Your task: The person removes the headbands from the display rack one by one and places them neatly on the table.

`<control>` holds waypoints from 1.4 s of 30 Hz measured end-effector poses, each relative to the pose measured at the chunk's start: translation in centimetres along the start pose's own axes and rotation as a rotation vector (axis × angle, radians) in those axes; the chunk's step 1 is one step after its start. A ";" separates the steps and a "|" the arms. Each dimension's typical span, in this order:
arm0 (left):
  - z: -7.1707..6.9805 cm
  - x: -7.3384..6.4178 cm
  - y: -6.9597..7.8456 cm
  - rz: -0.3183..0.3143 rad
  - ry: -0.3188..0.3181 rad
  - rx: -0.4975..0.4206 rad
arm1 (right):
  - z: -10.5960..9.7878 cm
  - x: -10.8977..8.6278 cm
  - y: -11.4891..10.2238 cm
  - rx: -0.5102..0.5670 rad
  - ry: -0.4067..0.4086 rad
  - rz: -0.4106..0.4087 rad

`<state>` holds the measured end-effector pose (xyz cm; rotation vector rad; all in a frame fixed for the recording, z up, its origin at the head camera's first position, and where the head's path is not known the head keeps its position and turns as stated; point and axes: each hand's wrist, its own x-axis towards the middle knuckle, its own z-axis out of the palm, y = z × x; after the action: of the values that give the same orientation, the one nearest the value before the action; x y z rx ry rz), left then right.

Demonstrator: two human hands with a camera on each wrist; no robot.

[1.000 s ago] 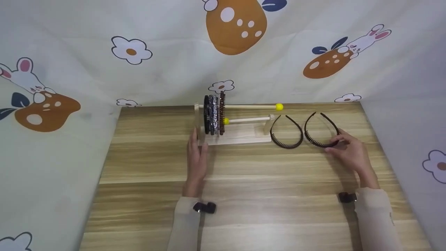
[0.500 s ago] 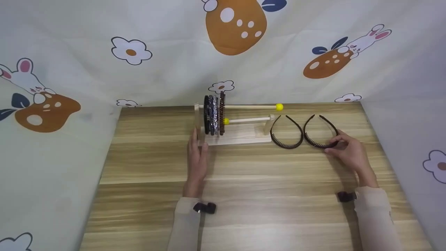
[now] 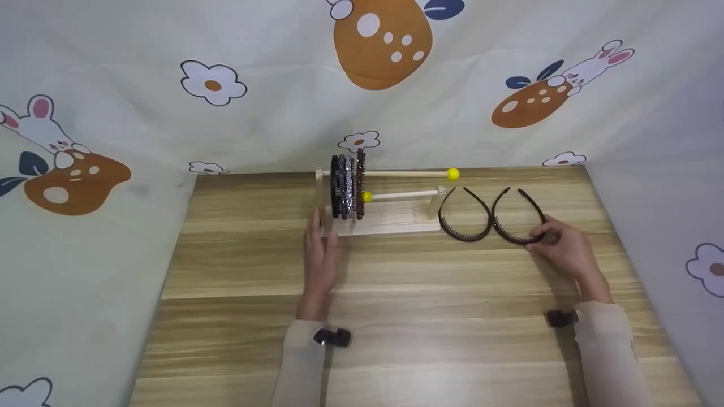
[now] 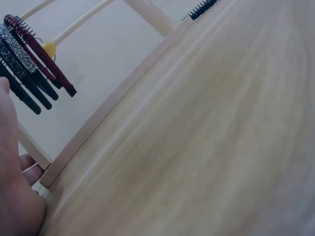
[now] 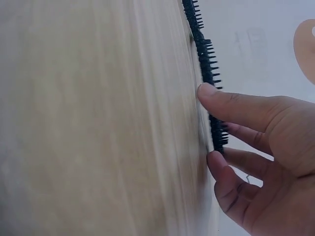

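My right hand (image 3: pixel 565 246) holds a dark toothed headband (image 3: pixel 503 229) by its lower right curve, flat on the table; the thumb and fingers are around its edge in the right wrist view. A second dark toothed headband (image 3: pixel 466 237) lies just left of it, their sides nearly meeting. My left hand (image 3: pixel 321 260) rests with extended fingers against the left end of a pale wooden rack (image 3: pixel 390 226), the thumb at its front. Several headbands hang on the rack's upper rod: black, silver glitter and, outermost, a reddish-brown toothed one (image 4: pixel 49 61).
Yellow balls cap the rack's upper rod (image 3: pixel 407 174) and its shorter lower rod (image 3: pixel 404 195). The rack stands near the back of the wood-grain table (image 3: pixel 430 316). A printed cloth (image 3: pixel 271 124) rises behind and along both sides.
My right hand has slid the headband slightly left and toward me, narrowing the gap to the other loose headband. The left hand and the rack stay in place.
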<state>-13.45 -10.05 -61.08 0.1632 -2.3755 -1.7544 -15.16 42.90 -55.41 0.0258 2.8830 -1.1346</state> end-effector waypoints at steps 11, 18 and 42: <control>0.0 0.1 0.0 0.017 -0.002 0.008 | 0.2 -0.1 0.1 0.000 -0.003 -0.007; 0.1 0.1 -0.2 0.023 -0.003 0.005 | 0.1 -0.3 -0.8 -0.036 0.014 -0.050; 0.1 0.0 -0.1 0.017 0.005 0.002 | 0.7 -2.3 -7.5 -0.104 0.385 -0.211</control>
<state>-13.51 -9.99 -61.20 0.1477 -2.3684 -1.7418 -13.11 36.89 -50.73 -0.0732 3.3509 -1.1149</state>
